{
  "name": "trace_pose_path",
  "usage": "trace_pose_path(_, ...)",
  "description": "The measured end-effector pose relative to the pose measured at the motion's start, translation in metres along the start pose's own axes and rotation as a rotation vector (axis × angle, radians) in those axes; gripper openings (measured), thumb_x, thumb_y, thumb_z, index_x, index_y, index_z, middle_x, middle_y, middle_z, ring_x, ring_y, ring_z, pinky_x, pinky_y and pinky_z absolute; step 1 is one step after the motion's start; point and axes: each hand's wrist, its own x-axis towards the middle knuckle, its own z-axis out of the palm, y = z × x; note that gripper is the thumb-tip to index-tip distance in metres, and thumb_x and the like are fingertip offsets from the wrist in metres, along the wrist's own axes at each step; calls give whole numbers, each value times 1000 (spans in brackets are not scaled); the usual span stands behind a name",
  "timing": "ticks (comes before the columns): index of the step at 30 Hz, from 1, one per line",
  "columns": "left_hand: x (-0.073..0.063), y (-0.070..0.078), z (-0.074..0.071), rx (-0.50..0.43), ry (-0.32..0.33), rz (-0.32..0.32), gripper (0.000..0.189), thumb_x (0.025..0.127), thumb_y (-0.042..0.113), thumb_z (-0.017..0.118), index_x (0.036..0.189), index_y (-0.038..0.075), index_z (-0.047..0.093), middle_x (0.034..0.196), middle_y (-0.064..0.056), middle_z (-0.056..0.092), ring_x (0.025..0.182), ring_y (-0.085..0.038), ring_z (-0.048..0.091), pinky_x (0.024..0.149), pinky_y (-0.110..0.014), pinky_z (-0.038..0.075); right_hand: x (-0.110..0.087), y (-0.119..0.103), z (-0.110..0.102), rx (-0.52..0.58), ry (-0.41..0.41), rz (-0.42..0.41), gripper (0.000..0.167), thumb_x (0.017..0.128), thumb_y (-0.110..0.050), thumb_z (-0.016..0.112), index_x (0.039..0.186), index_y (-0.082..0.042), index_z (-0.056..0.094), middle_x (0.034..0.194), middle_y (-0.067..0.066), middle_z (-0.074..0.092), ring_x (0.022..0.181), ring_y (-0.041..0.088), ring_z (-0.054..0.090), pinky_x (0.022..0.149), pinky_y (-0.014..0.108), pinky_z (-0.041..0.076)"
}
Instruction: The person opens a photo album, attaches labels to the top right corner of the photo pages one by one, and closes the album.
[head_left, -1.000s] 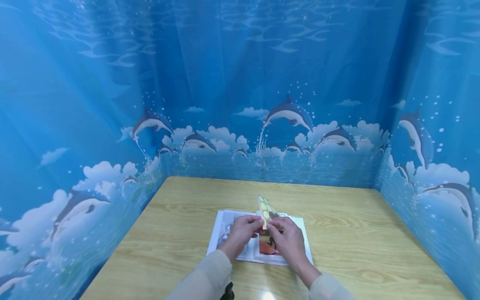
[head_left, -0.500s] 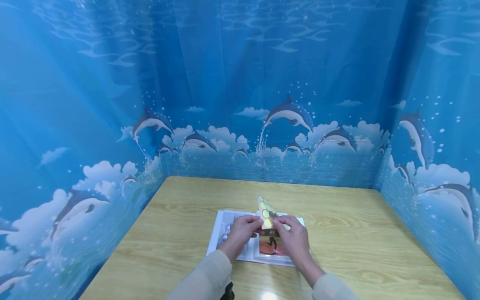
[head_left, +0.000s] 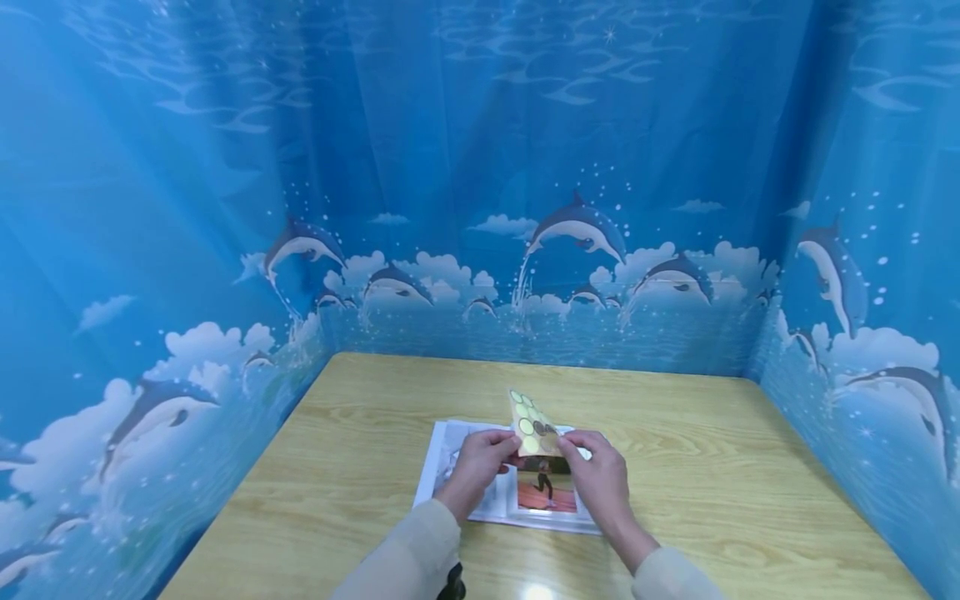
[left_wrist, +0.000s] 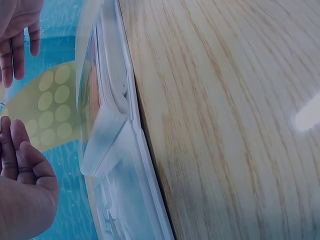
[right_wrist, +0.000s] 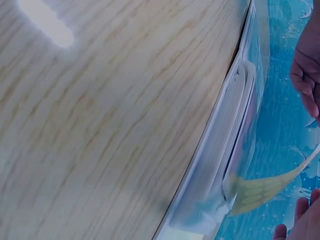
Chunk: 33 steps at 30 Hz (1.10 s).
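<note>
A pale yellow sheet of round stickers [head_left: 531,423] stands tilted over an open photo album [head_left: 495,507] in the head view. Thumb and fingers of my left hand [head_left: 478,467] pinch the sheet's lower left corner. My right hand [head_left: 602,479] pinches its right edge, thumb facing me. In the left wrist view the sticker sheet [left_wrist: 52,102] shows its rows of circles behind the album's raised clear page. It bends into a curve in the right wrist view. Below the sheet, a photo [head_left: 546,492] of a figure on a red track lies in the right page.
The album rests on a wood-grain table [head_left: 337,467], whose front part reflects a bright light. Blue curtains [head_left: 465,167] printed with dolphins close off the back and both sides.
My right hand has moved to the right, away from the left one. The sticker sheet has turned to show more of its face, and more of the photo is uncovered.
</note>
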Motion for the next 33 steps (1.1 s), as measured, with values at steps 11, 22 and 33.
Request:
trace_pose_path(11,2,-2,-9,23,10,14,20,94,12,65,107,-2,71,82,-7,72,71,-12,66,67,-29,54,7,9,-13,-38,51,-2,19,92,-22,72,101,-5,74,111,11,70,109,30,63,99,50,47)
trace_pose_path(22,9,-10,-34,84,28,-20,23,97,12,61,111,-3,69,84,-6,72,74,-14,66,76,-37,56,9,19,-18,-62,57,-4,20,93,-22,71,101,-4,74,112,13,70,110,32,63,99,50,47)
trace_pose_path(33,14,-15,-78,41,191,-15,28,97,11,61,116,-9,65,83,-9,71,72,-15,66,71,-33,56,9,24,-15,-83,62,5,17,92,-22,71,99,-6,74,109,11,70,107,30,63,97,49,48)
